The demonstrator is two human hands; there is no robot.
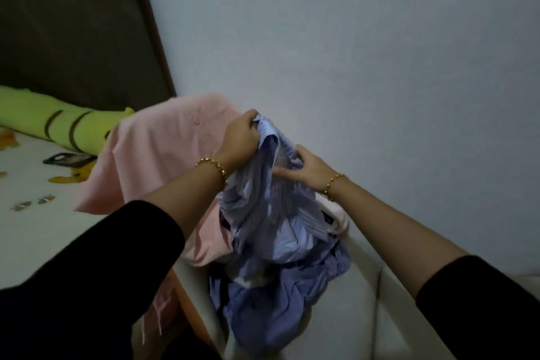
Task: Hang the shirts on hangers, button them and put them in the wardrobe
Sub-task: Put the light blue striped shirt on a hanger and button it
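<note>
Both hands are on one blue striped shirt [271, 207], raised above a pile of blue clothes [263, 301] in what seems a white basket [365, 286]. The left hand [239, 137] clenches the cloth near the collar, I think to carry its weight. The right hand [309, 168] pinches a fold just beside it, probably to search for the opening for a hanger. A pink shirt [163, 149] lies over the edge of the bed [35, 213], near a green pillow [58, 123]. No hanger or wardrobe is in view. The buttons are too dark to make out, and the lower part of the shirt mixes with the pile.
</note>
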